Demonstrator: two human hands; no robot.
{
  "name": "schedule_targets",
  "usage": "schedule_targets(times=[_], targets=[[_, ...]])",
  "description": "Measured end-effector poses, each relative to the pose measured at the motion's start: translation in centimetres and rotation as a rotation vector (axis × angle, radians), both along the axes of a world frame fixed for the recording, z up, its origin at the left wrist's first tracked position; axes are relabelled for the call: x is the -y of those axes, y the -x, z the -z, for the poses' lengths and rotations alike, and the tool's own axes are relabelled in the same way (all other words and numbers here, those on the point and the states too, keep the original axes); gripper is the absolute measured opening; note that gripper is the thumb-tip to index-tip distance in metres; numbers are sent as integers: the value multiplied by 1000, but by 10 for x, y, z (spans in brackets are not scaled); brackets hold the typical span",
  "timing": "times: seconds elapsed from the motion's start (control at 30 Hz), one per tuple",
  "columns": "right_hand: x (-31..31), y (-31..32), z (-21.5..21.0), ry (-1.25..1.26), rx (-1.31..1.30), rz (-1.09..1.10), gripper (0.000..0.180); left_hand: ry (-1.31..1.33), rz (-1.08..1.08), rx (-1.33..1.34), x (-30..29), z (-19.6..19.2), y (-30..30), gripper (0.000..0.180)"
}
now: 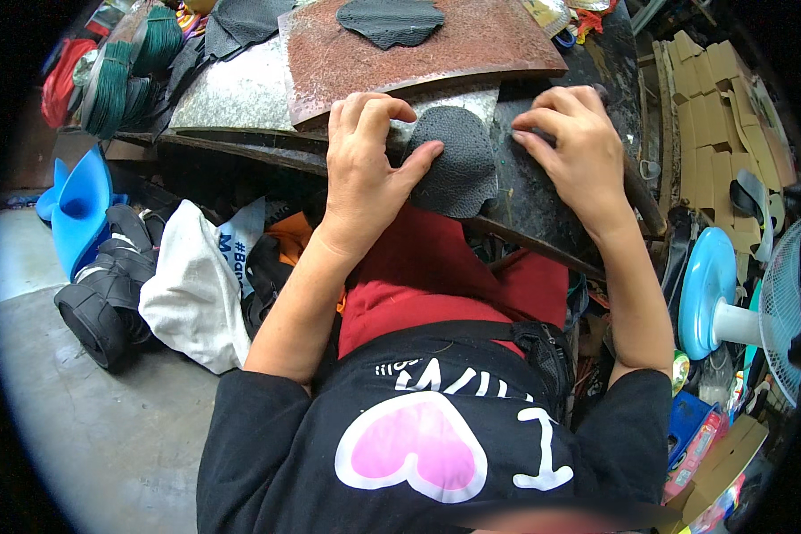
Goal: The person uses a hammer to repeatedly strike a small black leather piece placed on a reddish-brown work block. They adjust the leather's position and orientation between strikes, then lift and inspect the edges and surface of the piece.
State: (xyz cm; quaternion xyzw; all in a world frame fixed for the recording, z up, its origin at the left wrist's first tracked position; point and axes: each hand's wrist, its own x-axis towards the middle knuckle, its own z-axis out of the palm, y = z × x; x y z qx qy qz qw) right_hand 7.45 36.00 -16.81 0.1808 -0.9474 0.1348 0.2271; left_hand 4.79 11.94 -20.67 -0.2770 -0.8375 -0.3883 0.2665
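Note:
A rounded black piece of textured, leather-like material [455,163] lies at the near edge of the worktable, its lower part reaching over the edge above my lap. My left hand [361,165] is at its left side. The left thumb tip touches the piece's upper left, while the curled index finger stays apart from the thumb. To the right of the piece, and clear of it, my right hand [578,147] is held over the dark tabletop with fingers bent and a gap between thumb and index finger. Its palm side is hidden, and I see nothing held there.
A reddish-brown board [498,44] carries another black piece [390,21]. Green cord bundles [111,87] stand at the far left. Black shoes [107,298] and a white cloth [196,289] lie on the left. A fan [783,311] and a blue round stool [707,292] crowd the right.

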Motion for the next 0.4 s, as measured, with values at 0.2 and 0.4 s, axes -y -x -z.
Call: schedule_targets(times=[0.2,0.4], targets=[[13,17,4,-111,-24,-33,11,-4,8,-14,1,0,2,41],[14,17,14,-134,1,20,12,-11,12,-8,0,2,1,40]])
